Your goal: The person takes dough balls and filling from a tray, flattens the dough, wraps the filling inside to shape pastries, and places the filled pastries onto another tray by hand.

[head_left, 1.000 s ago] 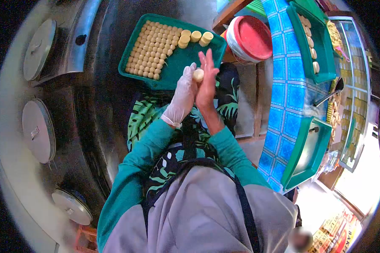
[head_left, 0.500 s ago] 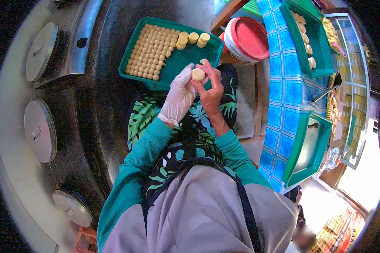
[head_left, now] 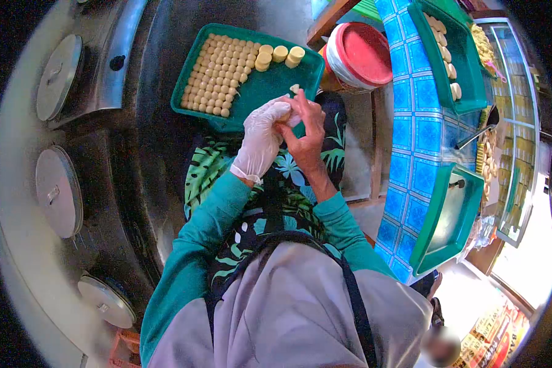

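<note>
My left hand [head_left: 260,135], in a thin white glove, curls its fingers around a pale dough round that is now mostly hidden between my two hands. Bare and pressed against it, my right hand [head_left: 306,129] closes in from the other side, thumb bent towards the glove. A small dough scrap [head_left: 295,89] shows by the right fingertips. Both hands are over the near edge of a green tray [head_left: 270,95]. Rows of small dough balls [head_left: 211,80] fill its left part. Thicker flat dough rounds [head_left: 280,54] stand stacked at its far right.
A red-lidded bucket [head_left: 362,55] stands right of the tray. On a blue-tiled cloth [head_left: 411,132] lie a green tray with dough pieces [head_left: 454,70], a black-handled tool [head_left: 478,129] and another green tray [head_left: 441,239]. Round metal lids [head_left: 58,190] line the left side.
The dough round, visible between my fingers before, is now covered as the gloved fingers fold over it and my right hand presses closer. The tray contents look the same.
</note>
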A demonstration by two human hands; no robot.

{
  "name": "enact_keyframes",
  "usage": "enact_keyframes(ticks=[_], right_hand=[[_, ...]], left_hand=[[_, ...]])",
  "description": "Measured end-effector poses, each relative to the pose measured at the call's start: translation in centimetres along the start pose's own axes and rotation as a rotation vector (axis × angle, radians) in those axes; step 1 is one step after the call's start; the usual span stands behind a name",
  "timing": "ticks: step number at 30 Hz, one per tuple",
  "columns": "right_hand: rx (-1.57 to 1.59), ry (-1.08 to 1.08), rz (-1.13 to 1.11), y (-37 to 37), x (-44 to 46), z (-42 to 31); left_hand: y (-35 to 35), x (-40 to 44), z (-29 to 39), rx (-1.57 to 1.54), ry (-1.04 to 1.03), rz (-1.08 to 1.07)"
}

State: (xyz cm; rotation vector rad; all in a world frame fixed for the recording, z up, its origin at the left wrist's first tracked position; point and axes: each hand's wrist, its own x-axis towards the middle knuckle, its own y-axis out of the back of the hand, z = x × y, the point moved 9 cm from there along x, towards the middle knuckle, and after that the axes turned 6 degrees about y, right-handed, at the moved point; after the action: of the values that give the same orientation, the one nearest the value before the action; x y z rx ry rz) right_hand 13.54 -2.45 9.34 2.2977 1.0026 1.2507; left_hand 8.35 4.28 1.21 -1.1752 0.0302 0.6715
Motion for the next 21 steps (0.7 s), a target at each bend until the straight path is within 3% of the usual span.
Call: enact_keyframes(ticks=[2, 4, 6, 9, 11, 16, 18, 21], right_hand=[[0.092, -0.134, 0.01, -0.3, -0.7, 1.5], [0.117, -0.132, 0.0, -0.6, -0.9, 1.9], [0.14, -0.127, -0.01, -0.9, -0.7, 2.3], [0.199, -0.108, -0.019, -1.0, -0.1, 2.5], [0.337, -0.174, -0.002, -1.1, 0.2, 2.9], [0.298, -0.186, -0.039, -1.6, 0.4, 3.3], [0.365, -0.233, -0.044, -1.5, 0.5, 4.4], [0.482, -0.173, -0.185, -1.8, 1.3, 3.4]], left_hand=[[0.4, 0.3, -0.4, 0.018, 0.031, -0.018], [0.5, 0.3, -0.8, 0.039, 0.059, -0.035], [1.1, 0.5, -0.9, -0.107, 0.033, 0.039], [-0.7, 0.3, -0.2, -0.27, 0.063, -0.025], [-0.1, 0.5, -0.4, -0.243, 0.021, -0.022], [-0.2, 0.4, 0.3, -0.159, -0.035, -0.001], [-1.7, 0.0, 0.0, -0.241, 0.116, -0.129], [1.3, 0.5, -0.9, -0.2, 0.159, -0.037]])
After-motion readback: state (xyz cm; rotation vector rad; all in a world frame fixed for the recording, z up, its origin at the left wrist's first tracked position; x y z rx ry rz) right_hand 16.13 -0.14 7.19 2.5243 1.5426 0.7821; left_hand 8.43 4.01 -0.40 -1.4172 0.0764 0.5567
